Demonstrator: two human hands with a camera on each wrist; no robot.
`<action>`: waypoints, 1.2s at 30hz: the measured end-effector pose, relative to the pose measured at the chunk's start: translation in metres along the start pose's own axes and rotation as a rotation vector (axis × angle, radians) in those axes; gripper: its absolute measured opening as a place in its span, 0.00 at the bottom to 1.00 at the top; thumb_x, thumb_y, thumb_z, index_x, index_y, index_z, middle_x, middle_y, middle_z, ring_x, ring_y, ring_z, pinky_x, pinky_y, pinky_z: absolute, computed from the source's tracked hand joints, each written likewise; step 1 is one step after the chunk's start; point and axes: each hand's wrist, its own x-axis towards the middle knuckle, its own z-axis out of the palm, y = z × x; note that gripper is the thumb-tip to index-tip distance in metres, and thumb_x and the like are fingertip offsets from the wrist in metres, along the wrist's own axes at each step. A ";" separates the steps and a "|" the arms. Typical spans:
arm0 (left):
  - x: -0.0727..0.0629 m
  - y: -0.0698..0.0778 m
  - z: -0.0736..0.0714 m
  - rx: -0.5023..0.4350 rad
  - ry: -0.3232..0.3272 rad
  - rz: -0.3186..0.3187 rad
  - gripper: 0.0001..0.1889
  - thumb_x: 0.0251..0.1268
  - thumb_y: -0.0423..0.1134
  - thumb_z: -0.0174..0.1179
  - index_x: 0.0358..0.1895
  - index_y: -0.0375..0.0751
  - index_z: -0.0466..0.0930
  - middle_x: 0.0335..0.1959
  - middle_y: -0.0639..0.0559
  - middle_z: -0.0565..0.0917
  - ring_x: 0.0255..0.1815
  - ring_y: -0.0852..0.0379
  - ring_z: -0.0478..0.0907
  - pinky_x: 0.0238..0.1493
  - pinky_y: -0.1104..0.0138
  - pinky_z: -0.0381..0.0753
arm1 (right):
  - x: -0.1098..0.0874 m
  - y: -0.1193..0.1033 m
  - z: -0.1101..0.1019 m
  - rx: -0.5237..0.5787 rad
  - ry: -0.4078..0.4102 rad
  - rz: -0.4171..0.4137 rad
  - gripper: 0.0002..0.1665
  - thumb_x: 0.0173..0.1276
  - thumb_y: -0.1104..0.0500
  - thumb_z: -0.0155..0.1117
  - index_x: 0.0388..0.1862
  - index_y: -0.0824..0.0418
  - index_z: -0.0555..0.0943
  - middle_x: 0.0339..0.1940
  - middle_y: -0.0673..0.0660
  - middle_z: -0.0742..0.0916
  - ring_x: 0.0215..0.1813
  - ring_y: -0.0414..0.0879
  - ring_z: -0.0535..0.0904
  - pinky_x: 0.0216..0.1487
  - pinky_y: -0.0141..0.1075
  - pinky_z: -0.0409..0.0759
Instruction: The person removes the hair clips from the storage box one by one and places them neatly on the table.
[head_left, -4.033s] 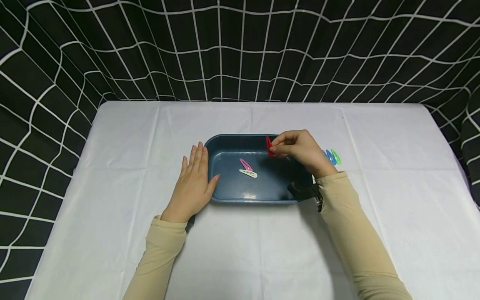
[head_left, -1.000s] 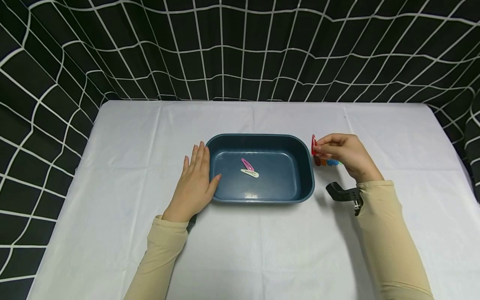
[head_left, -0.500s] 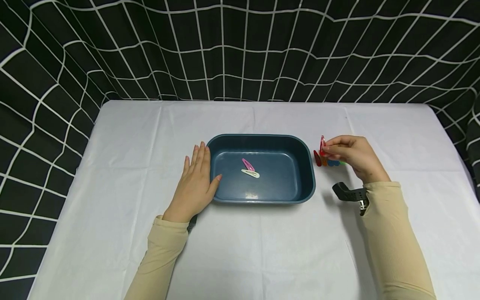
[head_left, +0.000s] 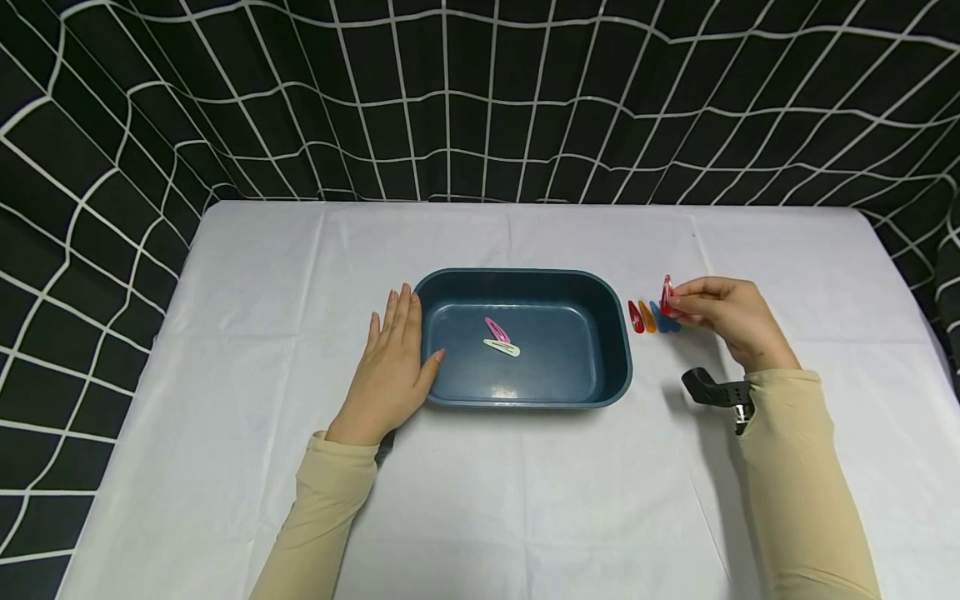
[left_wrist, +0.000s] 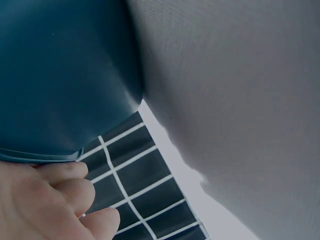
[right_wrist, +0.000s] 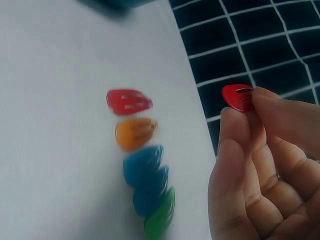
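Between thumb and fingertips my right hand pinches a red hair clip, raised over a row of clips on the cloth. That row shows a red clip, an orange clip, two blue clips and a green clip in the right wrist view. My left hand rests with straight fingers along the left rim of a dark blue tray, its thumb over the edge. Inside the tray lie a pink clip and a white clip, one touching the other.
A white cloth covers the table, creased in places. Black fabric with a white grid stands behind the table and along both sides. A dark strap is on the right wrist.
My right hand has carried the red clip from above the tray rightward, out over the row, uncovering the red and orange clips there. The left hand has stayed at the tray.
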 end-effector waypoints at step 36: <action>0.000 0.001 -0.001 -0.003 -0.012 0.000 0.38 0.72 0.46 0.48 0.71 0.23 0.42 0.75 0.35 0.40 0.75 0.47 0.30 0.71 0.49 0.35 | -0.006 0.012 -0.033 0.009 0.038 0.043 0.10 0.61 0.71 0.64 0.25 0.58 0.86 0.25 0.49 0.87 0.28 0.36 0.82 0.31 0.26 0.79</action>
